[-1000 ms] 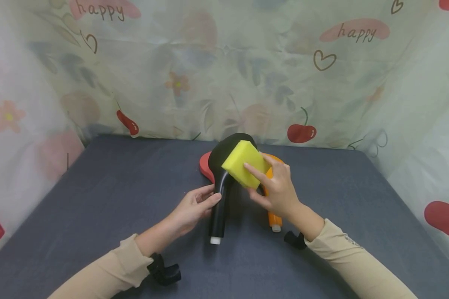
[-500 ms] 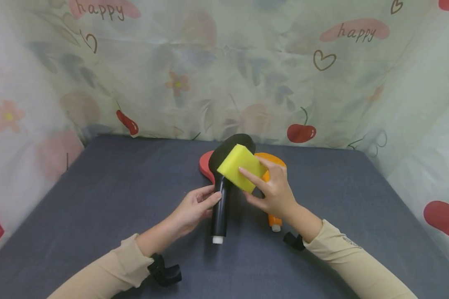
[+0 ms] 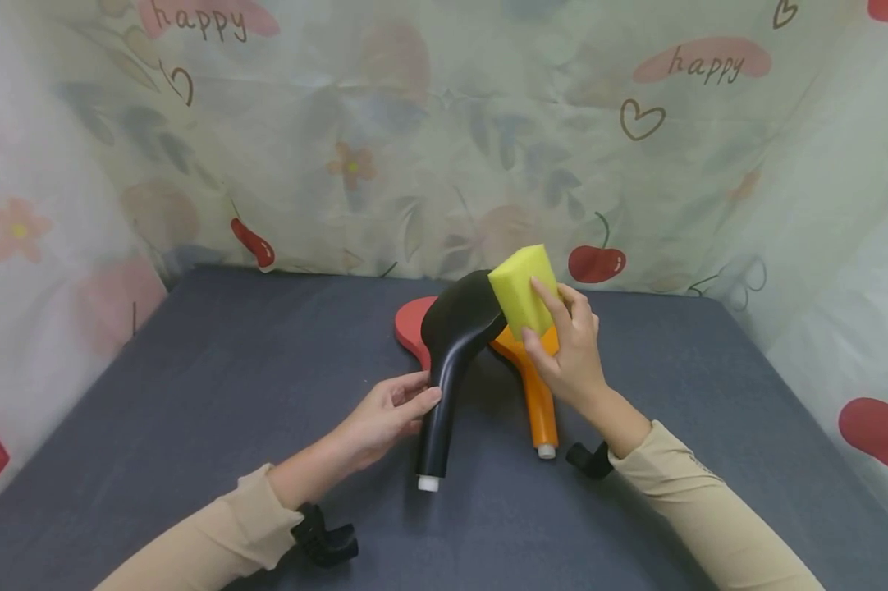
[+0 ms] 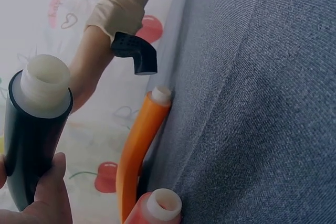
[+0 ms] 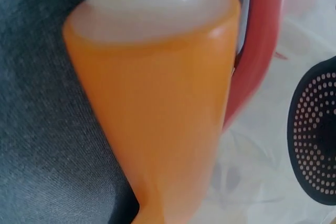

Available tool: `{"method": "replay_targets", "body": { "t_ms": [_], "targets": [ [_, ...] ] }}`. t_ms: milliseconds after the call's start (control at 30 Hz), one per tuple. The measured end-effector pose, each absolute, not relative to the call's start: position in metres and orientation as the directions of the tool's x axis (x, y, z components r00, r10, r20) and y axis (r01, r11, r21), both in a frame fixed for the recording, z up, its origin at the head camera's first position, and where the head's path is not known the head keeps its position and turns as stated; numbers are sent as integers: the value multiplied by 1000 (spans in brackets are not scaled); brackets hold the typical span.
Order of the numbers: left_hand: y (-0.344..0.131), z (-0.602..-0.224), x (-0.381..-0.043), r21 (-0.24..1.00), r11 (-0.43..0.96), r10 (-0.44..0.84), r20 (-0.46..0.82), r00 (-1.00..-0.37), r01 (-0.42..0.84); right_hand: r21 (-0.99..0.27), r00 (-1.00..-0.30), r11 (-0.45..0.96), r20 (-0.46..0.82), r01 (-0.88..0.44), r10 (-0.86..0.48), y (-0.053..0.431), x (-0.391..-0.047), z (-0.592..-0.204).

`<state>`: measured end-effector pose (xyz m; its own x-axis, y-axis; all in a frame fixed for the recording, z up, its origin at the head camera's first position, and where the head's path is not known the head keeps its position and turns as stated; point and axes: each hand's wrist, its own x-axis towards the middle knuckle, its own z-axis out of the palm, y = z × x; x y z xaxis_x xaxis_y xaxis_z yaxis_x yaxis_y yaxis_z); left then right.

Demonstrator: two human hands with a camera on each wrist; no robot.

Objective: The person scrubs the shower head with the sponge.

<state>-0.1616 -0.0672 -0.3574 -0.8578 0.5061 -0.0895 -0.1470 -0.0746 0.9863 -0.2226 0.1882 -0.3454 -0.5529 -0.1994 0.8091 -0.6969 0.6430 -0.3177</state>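
Observation:
My left hand (image 3: pixel 385 414) grips a black shower head (image 3: pixel 459 316) by its handle, in the air above the table. Its white threaded end points toward me in the head view. In my right hand (image 3: pixel 573 353) a yellow sponge (image 3: pixel 524 287) is pinched between thumb and fingers. The sponge sits at the right edge of the black head; whether they touch is unclear. The right wrist view shows the perforated spray face (image 5: pixel 317 135). Beneath lie an orange shower head (image 3: pixel 540 402), partly covered by the sponge, and a red shower head (image 3: pixel 409 324), mostly hidden behind the black one.
A dark grey cloth (image 3: pixel 267 345) covers the table. Patterned curtain (image 3: pixel 444 148) encloses the back and both sides. Black wrist mounts (image 3: pixel 326 538) stick out from both sleeves, low over the table.
My right hand has carried the sponge from the front of the black head up and right to its edge. The black shower head has turned slightly in my left hand, baring more of its back.

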Motion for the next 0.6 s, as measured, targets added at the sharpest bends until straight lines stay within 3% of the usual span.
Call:
{"method": "replay_targets", "body": {
  "t_ms": [367, 600],
  "targets": [
    [-69, -361, -161, 988, -51, 499, -100, -861, -144, -211, -472, 606, 825, -767, -310, 184, -215, -351],
    [-70, -363, -162, 993, -20, 515, -89, -853, -116, -391, -583, 576, 789, -718, -192, 190, -223, -344]
  ]
}}
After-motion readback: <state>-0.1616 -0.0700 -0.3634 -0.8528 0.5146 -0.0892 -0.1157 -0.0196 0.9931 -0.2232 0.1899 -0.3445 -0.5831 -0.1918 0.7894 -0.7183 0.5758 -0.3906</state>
